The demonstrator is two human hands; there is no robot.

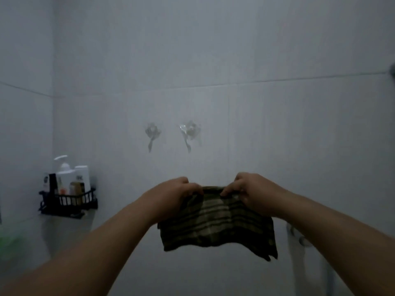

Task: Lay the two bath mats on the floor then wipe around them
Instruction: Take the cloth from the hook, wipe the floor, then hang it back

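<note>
We hold a small dark striped cloth [215, 223] up before the pale tiled wall [277, 124], just below two clear plastic hooks [171, 135] — our left hand [181, 194] and right hand [248, 193] each pinching its top edge. No bath mats or floor show, so we cannot tell whether laying is done; the wiping looks either unstarted or finished.

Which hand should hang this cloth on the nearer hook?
Probably the right hand: it grips the striped cloth's top edge below the right hook, slightly closer than the left hand.
</note>
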